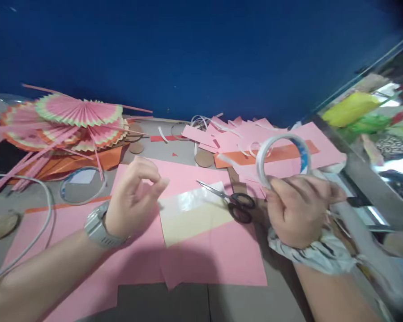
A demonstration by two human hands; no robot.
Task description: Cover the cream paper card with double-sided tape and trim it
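My right hand [297, 210] is closed round the lower edge of a roll of white tape [263, 158], which it holds upright above the table. My left hand [136, 199] has its thumb and forefinger pinched together over the pink paper [208, 264]; what they hold, if anything, is too small to make out. Between the hands, black-handled scissors [237, 205] lie with their tips pointing left, partly over a clear plastic piece [196, 199]. Under these is a pale yellow sheet [188, 223] on the pink paper.
Pleated pink and green paper fans [82, 112] stand at the back left, near an empty tape ring [63, 190] and a white cable [49, 210]. Cut pink pieces [231, 138] and an orange strip [275, 154] lie at the back. Coloured bags [352, 109] are beyond the right edge.
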